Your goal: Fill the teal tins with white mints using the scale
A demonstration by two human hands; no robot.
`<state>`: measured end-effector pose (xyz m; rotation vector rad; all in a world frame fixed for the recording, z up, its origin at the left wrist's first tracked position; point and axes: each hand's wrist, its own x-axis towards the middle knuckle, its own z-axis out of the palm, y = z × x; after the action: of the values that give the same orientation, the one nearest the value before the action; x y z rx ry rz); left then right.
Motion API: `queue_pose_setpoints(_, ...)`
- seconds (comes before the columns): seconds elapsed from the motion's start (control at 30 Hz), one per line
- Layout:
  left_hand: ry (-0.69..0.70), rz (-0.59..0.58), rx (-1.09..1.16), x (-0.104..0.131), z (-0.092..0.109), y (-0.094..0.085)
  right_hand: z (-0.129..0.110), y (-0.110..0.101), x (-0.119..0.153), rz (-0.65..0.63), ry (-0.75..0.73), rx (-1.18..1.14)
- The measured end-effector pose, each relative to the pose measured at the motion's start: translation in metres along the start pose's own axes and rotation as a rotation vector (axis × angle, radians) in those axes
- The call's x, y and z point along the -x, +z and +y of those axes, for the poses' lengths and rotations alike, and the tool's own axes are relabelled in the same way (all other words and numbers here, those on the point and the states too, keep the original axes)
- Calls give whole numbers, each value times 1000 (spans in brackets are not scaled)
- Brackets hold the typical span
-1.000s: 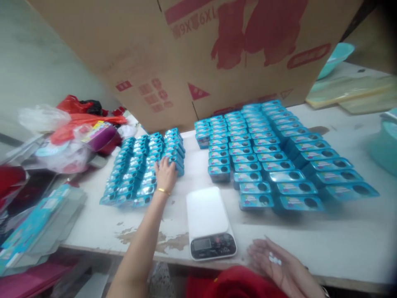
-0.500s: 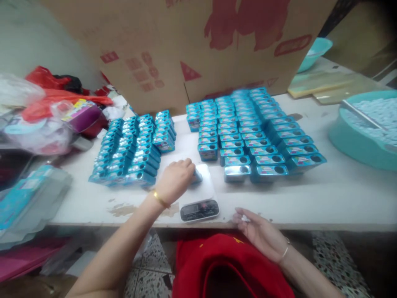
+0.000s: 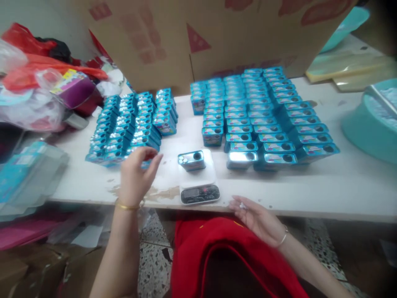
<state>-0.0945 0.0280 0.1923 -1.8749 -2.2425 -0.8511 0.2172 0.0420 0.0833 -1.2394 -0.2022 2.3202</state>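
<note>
A blue tin [image 3: 194,160] stands upright on the white kitchen scale [image 3: 200,193]. Small white pieces lie at the left of its top, beside a dark oval. Left of the scale, over the front of the left group of blue tins [image 3: 145,128], is my left hand [image 3: 136,174]. Its fingers are bent, the thumb stands apart, and nothing shows between them. My right hand [image 3: 256,217] rests palm up at the table edge, right of the scale, its curled fingers holding a few small white tablets [image 3: 242,205].
Rows of blue tins [image 3: 245,120] fill the table's right middle. Behind stands a large cardboard box [image 3: 167,37]. A teal basin [image 3: 369,128] of white pieces sits at far right. Plastic bags [image 3: 27,107] and clear blue-printed packaging [image 3: 27,178] crowd the left side.
My left hand has let go of the tin on the scale and moved left to the tins there. My right hand still holds the white tablets. The view has tilted down slightly.
</note>
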Motion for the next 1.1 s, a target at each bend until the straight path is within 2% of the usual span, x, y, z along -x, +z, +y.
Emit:
queue_pose_setpoints(0.07,-92,12,51,15,-13,7,2,0,-3,8,-31,19)
queue_pose_setpoints(0.2,-210,-52,148,38,-29,28,2,0,-6,3,-33,66)
queue_pose_setpoints(0.33,-222,-70,203,46,-34,43,2,2,-7,22,-3,89)
queue_pose_setpoints(0.5,-176,-50,254,45,-34,52,2,12,-3,30,-36,150)
queue_pose_setpoints(0.57,-141,-55,275,43,-31,54,-5,25,-1,5,-101,258)
queue_pose_setpoints(0.67,-92,-40,281,40,-26,55,-29,60,-3,-62,-252,570)
queue_pose_setpoints(0.8,-81,-4,272,37,-23,51,-69,120,-17,-245,-653,1116)
queue_pose_setpoints(0.87,-90,-13,266,38,-24,48,-81,146,-28,-292,-861,1372)
queue_pose_setpoints(0.9,-93,-20,263,40,-25,47,-84,156,-34,-302,-918,1490)
queue_pose_setpoints(1.0,-96,-37,260,47,-30,46,-82,173,-47,-289,-930,1760)
queue_pose_setpoints(1.1,-98,-53,266,54,-33,47,-75,177,-54,-258,-910,1862)
